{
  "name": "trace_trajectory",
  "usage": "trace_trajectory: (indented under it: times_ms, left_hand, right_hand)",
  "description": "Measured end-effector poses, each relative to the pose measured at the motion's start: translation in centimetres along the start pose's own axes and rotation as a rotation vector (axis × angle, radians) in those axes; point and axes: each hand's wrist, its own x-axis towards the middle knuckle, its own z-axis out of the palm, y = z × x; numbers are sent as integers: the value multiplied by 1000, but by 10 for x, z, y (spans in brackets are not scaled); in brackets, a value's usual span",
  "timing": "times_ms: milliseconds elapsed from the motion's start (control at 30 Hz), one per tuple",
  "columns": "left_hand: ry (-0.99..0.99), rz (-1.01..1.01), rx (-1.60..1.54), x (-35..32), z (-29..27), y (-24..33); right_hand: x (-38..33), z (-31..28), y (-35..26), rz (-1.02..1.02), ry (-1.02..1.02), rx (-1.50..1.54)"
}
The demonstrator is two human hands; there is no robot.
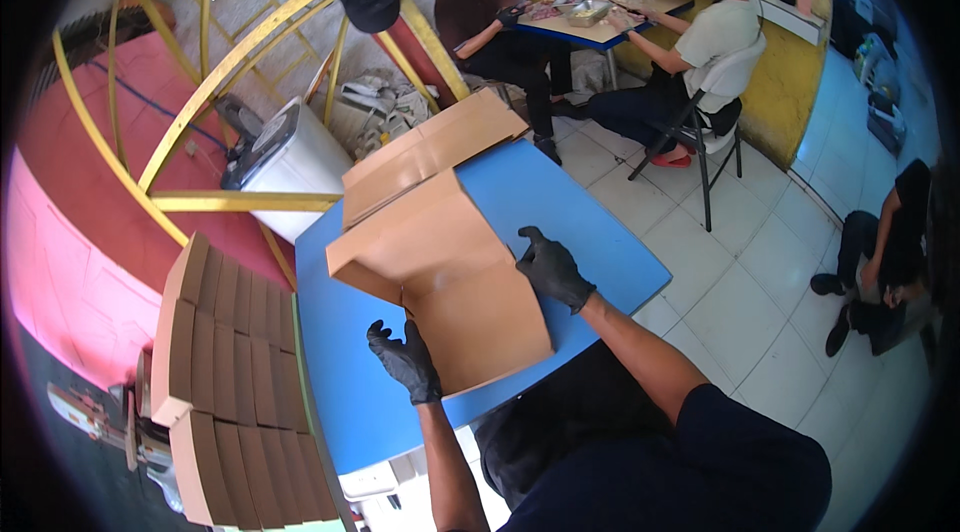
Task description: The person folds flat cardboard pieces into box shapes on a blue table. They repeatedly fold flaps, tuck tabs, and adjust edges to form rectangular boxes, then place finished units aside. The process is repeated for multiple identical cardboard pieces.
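A brown cardboard box [478, 317] lies partly folded on the blue table [600, 252] in front of me, its inside facing up and a flap raised on its far left side. At its near left edge is my left hand [406, 362] in a black glove, thumb and fingers apart and holding nothing. My right hand [555, 272], also gloved in black, is at the box's right edge with its fingers spread and curved; they look close to or touching the cardboard. Beyond the box rest more brown cardboard pieces [430, 157] at the table's far end.
Stacked folded cardboard boxes [240, 372] stand left of the table. Behind them are a yellow metal frame [245, 202] and a white washing machine [285, 167]. Two people sit at another table [600, 29] at the back; another person [885, 262] sits at the far right.
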Motion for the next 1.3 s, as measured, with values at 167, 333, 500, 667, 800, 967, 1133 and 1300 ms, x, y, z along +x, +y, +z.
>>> trace_trajectory:
  times_ms: [167, 333, 500, 667, 800, 967, 1133, 1300]
  left_hand:
    - [-227, -216, -282, 25, 8, -41]
    - [-344, -441, -528, 38, 10, -47]
    - [-389, -407, -536, 37, 11, -41]
    - [-454, -278, -417, 28, 9, -44]
    - [-431, -211, -476, 16, 6, -40]
    - [-414, -121, -413, 2, 5, -29]
    - [-348, -53, -413, -13, 1, -25]
    - [-337, -27, -378, -20, 1, -25]
  right_hand:
    - [19, -5, -3, -185, -46, -118]
    - [43, -12, 6, -282, -93, -261]
    - [50, -10, -1, -268, -163, -319]
    - [12, -36, -48, -163, -105, -584]
    - [-21, -20, -77, -337, -76, -385]
    - [-3, 67, -87, -483, -285, -165]
    - [6, 112, -87, -43, -750, 178]
    - [9, 120, -81, -182, -798, 239]
